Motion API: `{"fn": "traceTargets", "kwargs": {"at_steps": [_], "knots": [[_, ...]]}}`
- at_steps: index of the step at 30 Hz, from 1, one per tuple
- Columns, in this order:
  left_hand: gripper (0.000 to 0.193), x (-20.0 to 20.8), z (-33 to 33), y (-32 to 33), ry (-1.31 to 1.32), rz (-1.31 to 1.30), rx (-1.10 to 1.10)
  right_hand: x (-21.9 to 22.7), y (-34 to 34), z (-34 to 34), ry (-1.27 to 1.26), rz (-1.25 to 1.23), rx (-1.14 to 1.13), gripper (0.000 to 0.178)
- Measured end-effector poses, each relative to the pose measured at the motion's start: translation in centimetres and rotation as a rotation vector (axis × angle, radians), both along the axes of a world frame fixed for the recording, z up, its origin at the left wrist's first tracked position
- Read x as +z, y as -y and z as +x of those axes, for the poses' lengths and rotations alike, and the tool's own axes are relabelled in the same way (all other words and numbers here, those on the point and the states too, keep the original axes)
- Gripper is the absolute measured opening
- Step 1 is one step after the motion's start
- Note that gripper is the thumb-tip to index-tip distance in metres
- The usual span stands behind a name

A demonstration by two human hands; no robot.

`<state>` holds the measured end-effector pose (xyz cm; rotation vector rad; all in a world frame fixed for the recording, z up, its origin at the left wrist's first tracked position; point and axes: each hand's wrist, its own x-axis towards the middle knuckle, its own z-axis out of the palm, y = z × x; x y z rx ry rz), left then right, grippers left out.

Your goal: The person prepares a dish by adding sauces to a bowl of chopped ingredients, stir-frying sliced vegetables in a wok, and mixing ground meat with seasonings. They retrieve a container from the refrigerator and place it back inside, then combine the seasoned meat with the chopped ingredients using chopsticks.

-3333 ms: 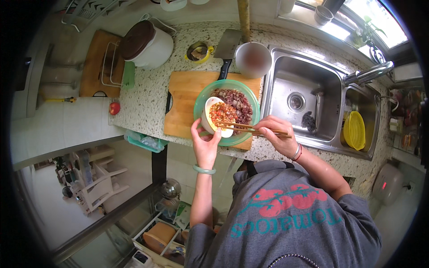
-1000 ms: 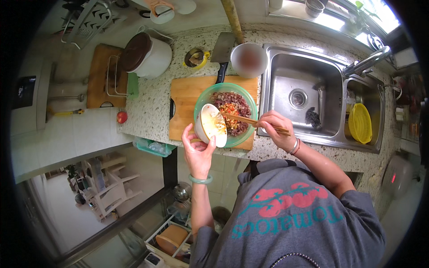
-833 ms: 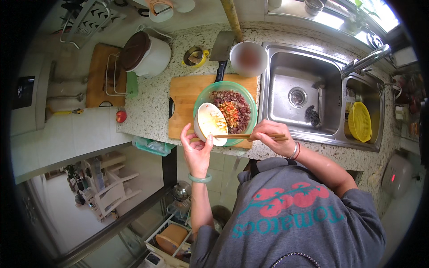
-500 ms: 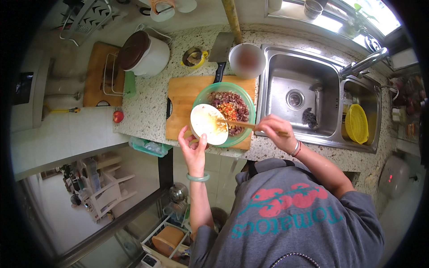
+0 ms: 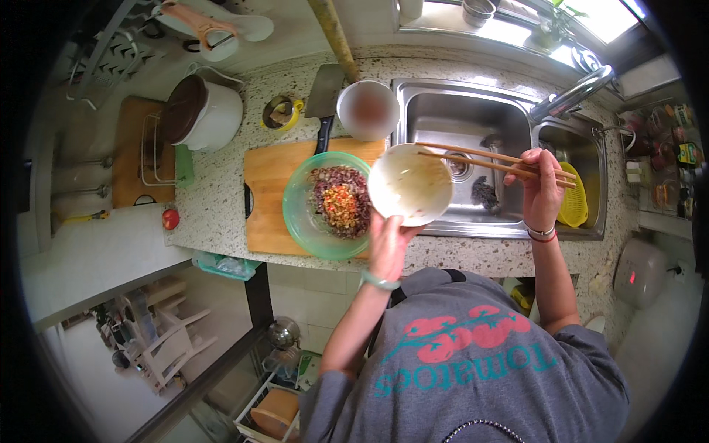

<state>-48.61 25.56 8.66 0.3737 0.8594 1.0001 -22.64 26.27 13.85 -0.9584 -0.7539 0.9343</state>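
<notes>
A white bowl (image 5: 410, 183), green bowl (image 5: 301, 210), and speckled grey counter (image 5: 214, 210).

Grey printed shirt (image 5: 473, 369), green bangle (image 5: 379, 280), wristbands (image 5: 543, 234).

Glossy ceramic bowl (image 5: 410, 184), wooden chopsticks (image 5: 487, 160), translucent green plastic bowl (image 5: 299, 214), matt wooden board (image 5: 264, 199), brushed steel sink (image 5: 473, 118)

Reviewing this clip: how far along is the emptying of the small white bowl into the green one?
Looks done: the small white bowl shows only smears, and the green bowl on the cutting board holds the dark mix with orange bits on top. In hand: left hand holds the white bowl toward the sink; right hand holds chopsticks. Left: the topping looks unmixed.
</notes>
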Motion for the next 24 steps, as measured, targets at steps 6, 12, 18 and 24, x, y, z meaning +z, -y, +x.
{"fn": "traceTargets", "kwargs": {"at_steps": [6, 12, 18, 24], "knots": [[0.06, -12.8, 10.7, -3.5, 0.004, -0.482, -0.03, -7.0, 0.5, 2.9, 0.364, -0.303, -0.112, 0.022], [0.04, -21.6, 12.5, -6.6, -0.163, -0.728, 0.087, -12.1, 0.4, 2.0, 0.28, -0.472, -0.084, 0.018], [0.037, -26.9, 12.4, -6.7, -0.182, -0.724, 0.052, -12.1, -1.2, 1.7, 0.234, -0.485, -0.017, 0.023], [0.038, -28.6, 13.0, -6.3, -0.262, -0.843, 0.178, -7.5, -2.9, 1.1, 0.26, -0.416, 0.018, 0.021]]}}
